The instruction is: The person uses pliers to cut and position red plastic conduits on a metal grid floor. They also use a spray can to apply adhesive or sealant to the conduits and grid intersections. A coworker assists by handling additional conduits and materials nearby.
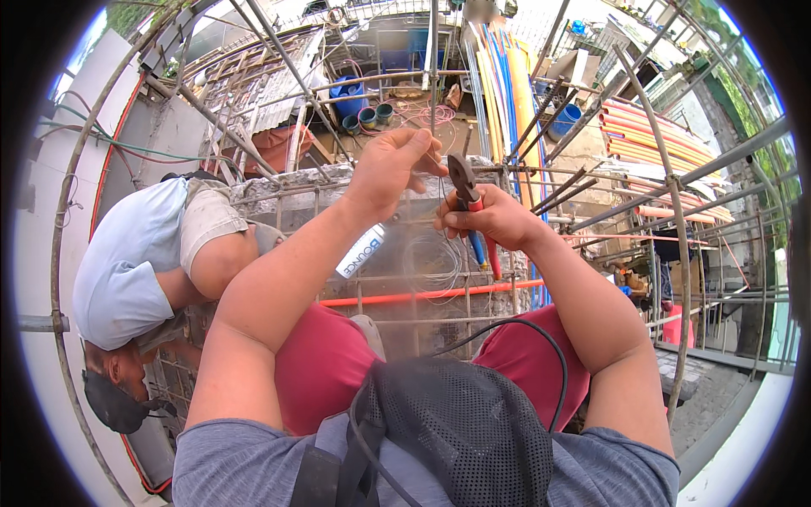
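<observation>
Here the left hand (390,173) pinches a thin wire (440,190) in its fingers, seemingly to steady it, while the right hand (492,221) grasps the pliers (465,182) just beside it, head up, presumably freeing the jaws, above steel bars (443,321).

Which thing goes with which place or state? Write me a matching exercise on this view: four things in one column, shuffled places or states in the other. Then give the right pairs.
Column one
1. Pliers
2. Left hand
3. Orange-red tube
4. Co-worker

Column two
A. Lying across the view, lower in the picture than both hands
B. Bent over at the picture's left side
C. Gripped in the right hand
D. Raised, bare, just left of the metal tool head

Pairs: 1-C, 2-D, 3-A, 4-B
</observation>
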The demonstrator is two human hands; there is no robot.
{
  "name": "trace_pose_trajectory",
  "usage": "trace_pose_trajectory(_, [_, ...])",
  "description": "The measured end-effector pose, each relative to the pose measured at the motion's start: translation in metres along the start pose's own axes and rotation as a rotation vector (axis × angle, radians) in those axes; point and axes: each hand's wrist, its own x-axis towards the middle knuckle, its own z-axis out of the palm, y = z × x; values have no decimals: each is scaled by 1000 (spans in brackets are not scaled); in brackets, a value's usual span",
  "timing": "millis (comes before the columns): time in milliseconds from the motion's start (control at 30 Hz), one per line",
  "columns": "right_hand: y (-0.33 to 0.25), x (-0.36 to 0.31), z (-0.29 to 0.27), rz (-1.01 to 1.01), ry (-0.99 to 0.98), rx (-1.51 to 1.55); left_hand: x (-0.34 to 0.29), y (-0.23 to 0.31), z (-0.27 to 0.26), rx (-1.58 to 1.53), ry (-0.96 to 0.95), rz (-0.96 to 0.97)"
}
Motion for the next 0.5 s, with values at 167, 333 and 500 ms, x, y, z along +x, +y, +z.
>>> trace_pose_trajectory(167, [8, -9, -2, 87, 45, -253, 10, 2, 0, 116, 152, -57])
trace_pose_trajectory(333, [16, -14, -1, 106, 20, -191, 17, -16, 9, -43, 177, -204])
trace_pose_trajectory(500, [18, -12, -6, 180, 16, -246, 27, -27, 2, -98, 203, -244])
